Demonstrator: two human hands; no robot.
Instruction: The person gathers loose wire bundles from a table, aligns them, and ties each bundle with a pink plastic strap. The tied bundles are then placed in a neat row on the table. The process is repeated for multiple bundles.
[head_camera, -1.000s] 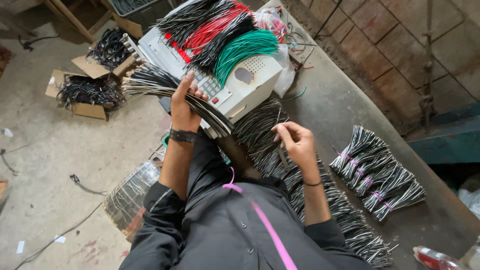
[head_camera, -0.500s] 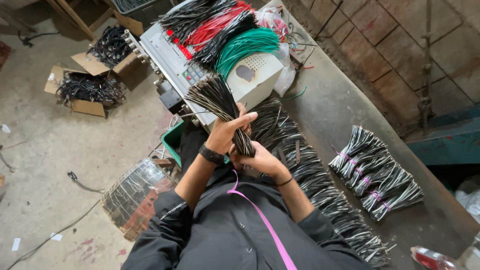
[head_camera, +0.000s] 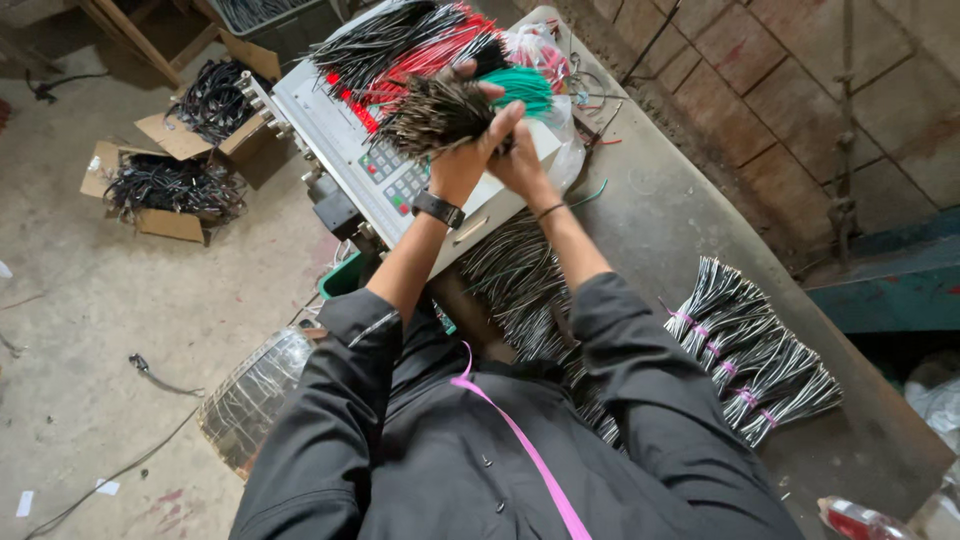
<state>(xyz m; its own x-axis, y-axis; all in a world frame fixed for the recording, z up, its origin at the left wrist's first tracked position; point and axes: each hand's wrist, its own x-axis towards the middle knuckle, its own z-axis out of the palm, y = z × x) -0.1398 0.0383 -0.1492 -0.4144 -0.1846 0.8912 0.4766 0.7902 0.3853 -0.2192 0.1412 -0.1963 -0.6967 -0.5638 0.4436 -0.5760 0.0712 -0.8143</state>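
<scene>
I see cardboard boxes (head_camera: 165, 185) of dark wire on the floor at far left. Next, a white machine w/ keypad (head_camera: 395, 180) on the tabletop (head_camera: 660, 230), black, red & green wire hanks piled on its top. My left hand (head_camera: 462, 160) is raised above the machine, grip wrapped tight round a bundle of short black wires (head_camera: 432, 115), wire ends fanning out to the left. My right hand (head_camera: 520, 160) sits just beside it, touching the bundle; its grip is mostly hidden, can't tell. Loose wires (head_camera: 520, 290) lie below. Far right: tied bundles w/ pink bands (head_camera: 750, 360).
</scene>
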